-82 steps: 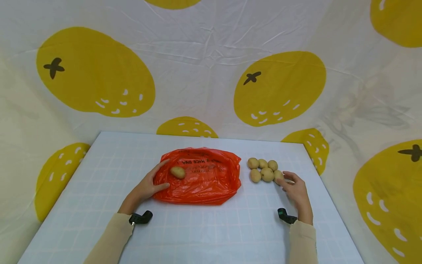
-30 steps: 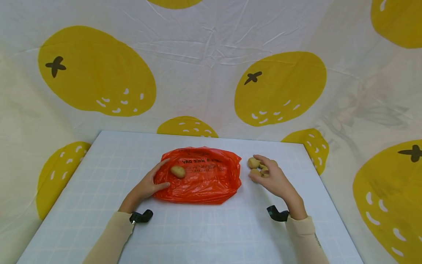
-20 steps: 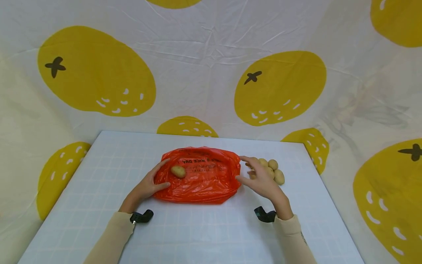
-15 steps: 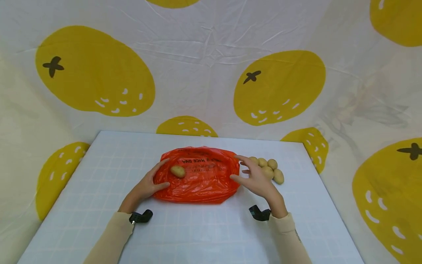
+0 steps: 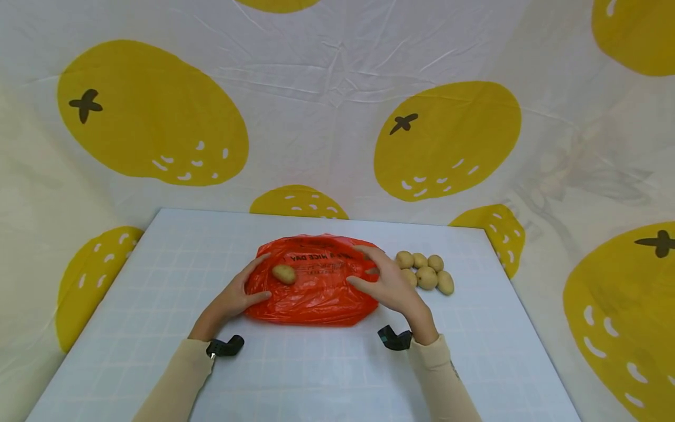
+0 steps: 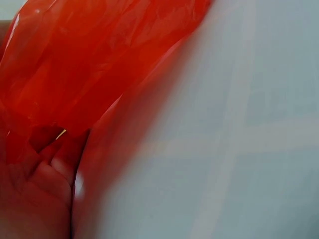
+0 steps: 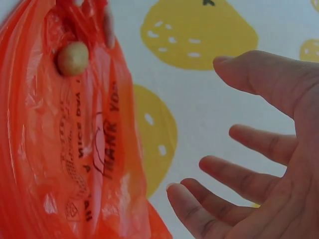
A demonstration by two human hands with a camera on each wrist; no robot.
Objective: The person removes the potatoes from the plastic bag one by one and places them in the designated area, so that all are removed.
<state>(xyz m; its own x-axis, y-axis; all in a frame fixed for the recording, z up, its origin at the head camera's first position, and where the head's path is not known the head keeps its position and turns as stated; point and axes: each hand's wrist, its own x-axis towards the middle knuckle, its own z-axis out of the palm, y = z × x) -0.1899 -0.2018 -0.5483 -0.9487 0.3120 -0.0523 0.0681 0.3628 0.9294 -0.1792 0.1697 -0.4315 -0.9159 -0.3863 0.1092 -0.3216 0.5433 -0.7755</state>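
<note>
A red plastic bag (image 5: pixel 327 293) lies spread on the table, mirrored black lettering showing through it. One potato (image 5: pixel 284 274) rests on the plastic near its left end. My left hand (image 5: pixel 239 293) holds that left end, with the thumb and fingertips over the edge; in the left wrist view, plastic covers part of its fingers. Over the bag's right end hovers my right hand (image 5: pixel 387 281), empty, its thumb and fingers spread apart. The right wrist view shows the bag and potato (image 7: pixel 73 58) beyond those spread fingers.
Several potatoes (image 5: pixel 426 278) sit close together on the table, just right of the bag and partly behind my right hand. A pale checked cover (image 5: pixel 295 375) lies over the table. Behind hangs a white cloth (image 5: pixel 316 117) printed with yellow fruit.
My right hand has moved left from the rightmost potato, past the group, to above the bag's right end. The left hand, bag and potatoes keep their places.
</note>
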